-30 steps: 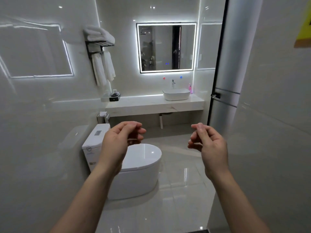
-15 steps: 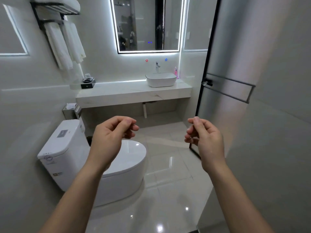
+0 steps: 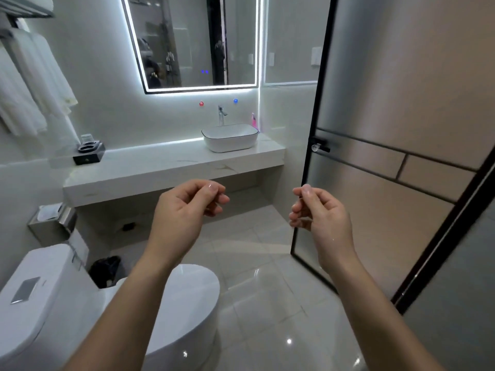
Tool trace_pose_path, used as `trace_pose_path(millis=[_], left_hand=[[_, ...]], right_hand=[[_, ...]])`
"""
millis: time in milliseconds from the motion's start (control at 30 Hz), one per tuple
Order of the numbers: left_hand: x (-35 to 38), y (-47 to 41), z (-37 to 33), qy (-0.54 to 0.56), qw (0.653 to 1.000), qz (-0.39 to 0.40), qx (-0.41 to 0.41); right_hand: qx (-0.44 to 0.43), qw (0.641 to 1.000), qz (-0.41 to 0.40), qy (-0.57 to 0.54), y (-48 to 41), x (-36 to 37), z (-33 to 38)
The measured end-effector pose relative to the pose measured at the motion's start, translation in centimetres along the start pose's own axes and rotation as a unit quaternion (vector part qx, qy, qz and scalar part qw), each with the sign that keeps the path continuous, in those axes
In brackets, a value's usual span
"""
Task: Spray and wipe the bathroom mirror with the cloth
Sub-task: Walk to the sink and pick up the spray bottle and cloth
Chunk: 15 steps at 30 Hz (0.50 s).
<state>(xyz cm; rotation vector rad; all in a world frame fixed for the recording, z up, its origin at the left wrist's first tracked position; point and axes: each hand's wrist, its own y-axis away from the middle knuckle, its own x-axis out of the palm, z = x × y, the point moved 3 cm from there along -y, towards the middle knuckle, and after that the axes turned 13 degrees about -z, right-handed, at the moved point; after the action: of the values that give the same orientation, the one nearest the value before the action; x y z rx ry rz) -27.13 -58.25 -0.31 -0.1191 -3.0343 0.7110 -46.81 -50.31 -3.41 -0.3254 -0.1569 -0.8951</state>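
Both hands are empty: the left hand (image 3: 184, 212) and the right hand (image 3: 320, 218) are half closed, the fingers curled loosely toward the thumbs, and no grip is made on anything. They float side by side over the floor, well apart from every object.

Compared with one second ago, the view has come closer to the far wall. The mirror (image 3: 192, 41) at 12 o'clock is now larger and its top is cut by the frame edge, and the worktop (image 3: 166, 167) is near, just beyond the fingertips. The hands keep the same curled pose as before. So I judge the person is walking in, and the spraying has not begun.

A pink bottle (image 3: 254, 120) stands at 1 o'clock, just beside the basin (image 3: 230, 137); it may be the spray, but it is too small to tell. I see no cleaning cloth; only white towels (image 3: 32, 84) hang at 10 o'clock. The toilet (image 3: 80, 303) is at 7 o'clock and a glass door (image 3: 388, 129) at 3 o'clock.
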Motion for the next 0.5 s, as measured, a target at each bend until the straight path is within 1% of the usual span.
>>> trace_pose_path(millis=[67,267,400,500], left_hand=[[0.8,-2.3,1.1,-0.002,1.000,0.001,0.000],[3.1,-10.3,5.6,-0.031,0.999,-0.030,-0.005],[5.7,-16.9,10.3,-0.057,0.996,-0.072,-0.006],[9.0,-22.4,13.1,-0.054,0.993,-0.104,-0.021]], right_hand=[[0.000,1.000,0.004,-0.004,-2.4,1.4,-0.8],[0.017,0.998,0.043,-0.031,-11.3,7.2,-4.6],[0.034,0.996,0.072,-0.049,-20.0,10.5,-8.6],[0.045,0.994,0.085,-0.046,-27.3,12.6,-10.9]])
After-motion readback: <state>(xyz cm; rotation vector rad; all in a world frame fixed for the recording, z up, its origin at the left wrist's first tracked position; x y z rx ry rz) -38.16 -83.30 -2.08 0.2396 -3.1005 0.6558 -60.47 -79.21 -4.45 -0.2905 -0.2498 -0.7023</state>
